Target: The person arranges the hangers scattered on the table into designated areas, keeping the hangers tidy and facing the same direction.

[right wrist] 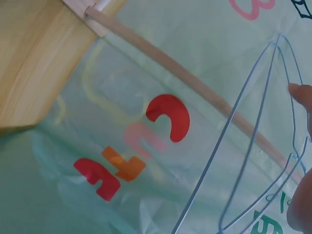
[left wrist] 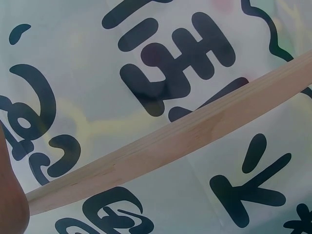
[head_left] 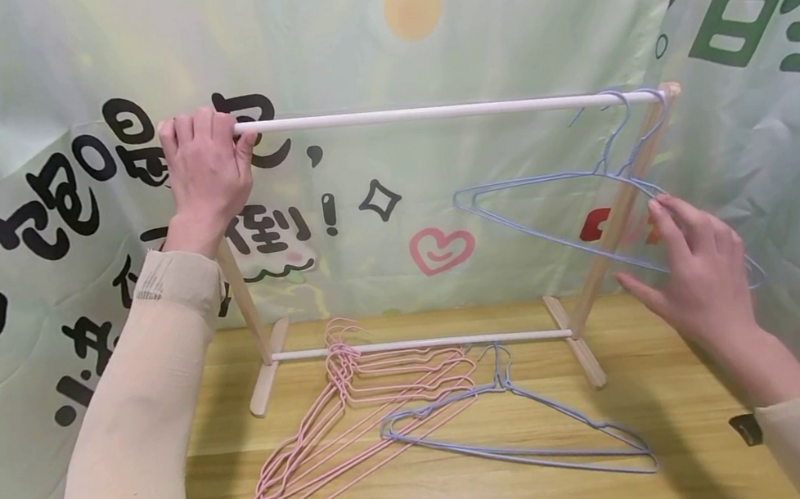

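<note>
A small wooden clothes rack with a white top rail [head_left: 421, 113] stands on the table. My left hand [head_left: 205, 160] grips the rail's left end, fingers over the top and thumb along the near side; that corner is hidden under it. Two blue hangers [head_left: 533, 181] hang by their hooks near the rail's right end. My right hand [head_left: 702, 273] is at their right shoulder, its fingertips touching the wire and its thumb held apart below. In the right wrist view, a fingertip [right wrist: 298, 92] lies against the blue wire [right wrist: 253, 131].
Several pink hangers [head_left: 303, 442] lie bunched on the wooden table [head_left: 689, 447], their hooks over the lower white bar [head_left: 426, 344]. Blue hangers [head_left: 527, 456] partly overlap them. Behind the rack hangs a printed green cloth [head_left: 348, 58]. A small dark object [head_left: 745, 430] lies by the right sleeve.
</note>
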The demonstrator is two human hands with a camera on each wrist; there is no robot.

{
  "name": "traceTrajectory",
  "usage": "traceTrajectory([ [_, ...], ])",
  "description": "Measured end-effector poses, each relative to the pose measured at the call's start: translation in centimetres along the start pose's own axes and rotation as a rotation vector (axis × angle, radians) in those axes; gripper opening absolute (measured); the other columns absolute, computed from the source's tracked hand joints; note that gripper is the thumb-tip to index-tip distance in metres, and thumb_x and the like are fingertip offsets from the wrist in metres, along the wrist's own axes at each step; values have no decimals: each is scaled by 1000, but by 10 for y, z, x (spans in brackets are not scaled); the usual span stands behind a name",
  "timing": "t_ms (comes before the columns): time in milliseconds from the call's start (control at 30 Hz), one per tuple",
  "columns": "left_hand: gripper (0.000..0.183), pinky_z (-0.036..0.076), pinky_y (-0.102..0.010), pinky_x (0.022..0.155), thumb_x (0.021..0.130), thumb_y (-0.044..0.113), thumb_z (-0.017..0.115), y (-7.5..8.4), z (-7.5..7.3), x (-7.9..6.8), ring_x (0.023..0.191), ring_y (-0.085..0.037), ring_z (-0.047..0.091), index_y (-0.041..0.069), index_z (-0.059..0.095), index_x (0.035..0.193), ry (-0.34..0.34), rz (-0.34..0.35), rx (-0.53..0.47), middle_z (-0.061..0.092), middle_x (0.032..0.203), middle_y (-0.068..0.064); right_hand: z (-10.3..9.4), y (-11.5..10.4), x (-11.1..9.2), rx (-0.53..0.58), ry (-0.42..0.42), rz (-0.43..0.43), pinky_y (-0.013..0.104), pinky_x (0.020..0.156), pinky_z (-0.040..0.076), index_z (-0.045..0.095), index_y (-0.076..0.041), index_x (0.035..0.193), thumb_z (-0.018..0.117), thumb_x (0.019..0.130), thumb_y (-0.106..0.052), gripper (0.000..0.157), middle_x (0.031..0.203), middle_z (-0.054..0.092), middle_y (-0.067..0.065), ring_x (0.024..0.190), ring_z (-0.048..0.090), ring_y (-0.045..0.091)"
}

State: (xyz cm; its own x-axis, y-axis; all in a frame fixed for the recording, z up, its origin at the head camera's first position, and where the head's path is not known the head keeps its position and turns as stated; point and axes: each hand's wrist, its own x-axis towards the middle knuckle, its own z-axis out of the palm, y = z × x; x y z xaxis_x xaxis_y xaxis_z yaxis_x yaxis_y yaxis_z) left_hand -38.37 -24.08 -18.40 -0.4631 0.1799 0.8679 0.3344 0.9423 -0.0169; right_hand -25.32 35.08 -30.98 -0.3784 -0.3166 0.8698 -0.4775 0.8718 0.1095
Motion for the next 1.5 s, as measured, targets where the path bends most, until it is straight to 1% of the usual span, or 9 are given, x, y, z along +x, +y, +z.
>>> traceTrajectory([
  [167, 52, 20, -56, 104, 110, 50, 35, 1, 0, 0, 97, -44, 34, 0, 47, 104, -7, -2, 1, 41, 99, -20, 8, -12, -6, 66, 51, -55, 66, 99, 37, 52, 8, 143, 53, 97, -64, 85, 140, 53, 31, 121, 49, 56],
  [367, 52, 20, -56, 104, 110, 50, 34, 0, 0, 0, 98, -44, 34, 0, 47, 104, -11, -5, 1, 41, 100, -19, 15, -29, -19, 171, -3, -60, 43, 120, 28, 48, 9, 146, 53, 98, -66, 89, 144, 50, 31, 125, 47, 55],
  [500, 52, 20, -56, 104, 110, 51, 35, 0, -1, 0, 98, -44, 33, 0, 47, 104, -3, -6, -4, 41, 100, -19, 22, -40, -31, 246, -30, -66, 30, 123, 21, 47, 10, 147, 54, 99, -66, 91, 147, 48, 31, 128, 45, 54],
  [700, 51, 20, -56, 104, 110, 50, 37, -1, -1, 1, 98, -44, 34, 0, 47, 104, 12, -3, -14, 42, 99, -20, 35, -52, -51, 313, -64, -88, 25, 123, 22, 46, 12, 146, 56, 99, -65, 91, 147, 48, 32, 129, 48, 49],
  [867, 51, 20, -56, 104, 110, 49, 37, -2, -1, 1, 98, -44, 34, 0, 47, 105, 11, -2, -11, 42, 100, -20, 40, -63, -70, 331, -219, -18, 18, 119, 18, 39, 5, 155, 56, 96, -70, 97, 150, 46, 28, 129, 49, 48],
  [967, 51, 20, -56, 105, 110, 49, 37, -2, -2, 1, 98, -44, 34, 0, 47, 104, 9, -2, -9, 42, 100, -20, 43, -71, -82, 348, -313, 15, 15, 117, 16, 35, 0, 159, 72, 90, -62, 100, 151, 46, 26, 129, 50, 49],
  [1133, 51, 21, -56, 105, 110, 49, 37, -2, -2, 0, 98, -44, 34, 0, 47, 104, 1, -10, -5, 42, 99, -20, 51, -81, -103, 367, -432, 55, 39, 116, 37, 33, -6, 161, 93, 74, -36, 110, 155, 45, 22, 135, 49, 45],
  [1267, 53, 21, -57, 105, 110, 51, 36, -1, -1, 0, 98, -45, 34, 0, 47, 105, -7, -15, -11, 42, 100, -20, 59, -86, -120, 393, -512, 84, 68, 100, 44, 32, -6, 162, 94, 73, -37, 113, 156, 44, 21, 138, 45, 48],
  [1500, 53, 20, -57, 103, 110, 51, 35, 1, 0, 0, 97, -44, 34, 0, 47, 104, -6, -14, -6, 42, 99, -20, 67, -90, -139, 453, -637, 110, 66, 103, 43, 34, -4, 160, 92, 75, -48, 112, 157, 42, 23, 137, 47, 46],
])
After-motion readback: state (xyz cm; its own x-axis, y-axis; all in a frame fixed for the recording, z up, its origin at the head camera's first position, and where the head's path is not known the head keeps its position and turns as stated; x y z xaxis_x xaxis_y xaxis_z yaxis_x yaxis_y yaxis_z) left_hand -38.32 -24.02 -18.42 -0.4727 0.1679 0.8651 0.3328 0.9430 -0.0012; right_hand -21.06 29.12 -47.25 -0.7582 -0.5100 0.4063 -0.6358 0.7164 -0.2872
